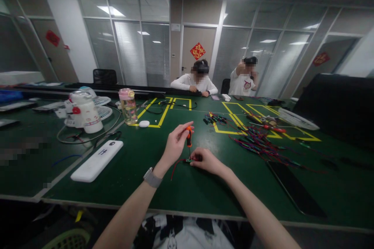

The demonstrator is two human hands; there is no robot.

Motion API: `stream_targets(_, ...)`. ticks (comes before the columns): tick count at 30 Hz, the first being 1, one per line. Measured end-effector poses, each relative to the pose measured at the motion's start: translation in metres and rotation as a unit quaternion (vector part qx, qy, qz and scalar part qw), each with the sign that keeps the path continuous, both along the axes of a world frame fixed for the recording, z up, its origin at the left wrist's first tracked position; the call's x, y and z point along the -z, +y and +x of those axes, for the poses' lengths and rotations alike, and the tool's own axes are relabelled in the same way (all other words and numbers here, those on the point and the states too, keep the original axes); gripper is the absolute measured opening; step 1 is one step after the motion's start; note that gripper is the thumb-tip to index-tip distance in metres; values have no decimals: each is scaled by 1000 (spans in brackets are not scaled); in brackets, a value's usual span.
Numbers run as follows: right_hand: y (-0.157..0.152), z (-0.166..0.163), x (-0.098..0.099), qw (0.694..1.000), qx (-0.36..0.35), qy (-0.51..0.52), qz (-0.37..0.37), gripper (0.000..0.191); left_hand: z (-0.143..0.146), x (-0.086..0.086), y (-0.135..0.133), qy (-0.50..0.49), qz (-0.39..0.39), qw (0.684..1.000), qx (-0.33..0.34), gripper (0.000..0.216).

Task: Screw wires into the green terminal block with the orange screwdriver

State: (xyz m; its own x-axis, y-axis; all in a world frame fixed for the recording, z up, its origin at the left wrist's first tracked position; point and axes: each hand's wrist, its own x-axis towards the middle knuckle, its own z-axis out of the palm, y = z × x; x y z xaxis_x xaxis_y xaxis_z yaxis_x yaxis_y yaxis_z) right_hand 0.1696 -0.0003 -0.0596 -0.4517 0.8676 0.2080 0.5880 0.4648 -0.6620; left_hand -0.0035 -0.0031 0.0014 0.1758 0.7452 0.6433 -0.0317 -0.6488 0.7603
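My left hand (176,141) is closed around the handle of an orange and black screwdriver (189,138), which stands upright with its shaft pointing down. Below it, a small green circuit board (188,160) with a red wire lies at the tabletop, and the screwdriver's tip meets it or is right above it; I cannot tell which. My right hand (207,160) pinches the board's right end between thumb and fingers. The red wire (173,170) trails from the board towards me on the left.
A pile of wired boards (260,142) lies to the right on the green table (210,198), near a dark flat panel (295,188). On the left are a white power bank (97,161), a pink-lidded bottle (127,107) and a white bottle (90,114). Two people sit across.
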Motion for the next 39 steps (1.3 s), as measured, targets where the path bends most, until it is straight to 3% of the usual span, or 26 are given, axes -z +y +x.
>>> stream_targets(6, 1, 3, 3, 1000, -5, 0, 3, 16, 4, 2, -1, -9, 22, 998, -63, 12)
stream_targets(17, -1, 6, -2, 999, -10, 26, -34, 17, 5, 1, -9, 21, 54, 997, -42, 26)
stream_targets(27, -2, 4, -3, 1000, 5, 0, 7, 12, 6, 2, -5, 9, 57, 994, -90, 19)
stream_targets(39, 0, 5, -1, 1000, 2, -3, 4, 12, 5, -4, -6, -28, -10, 999, 14, 25)
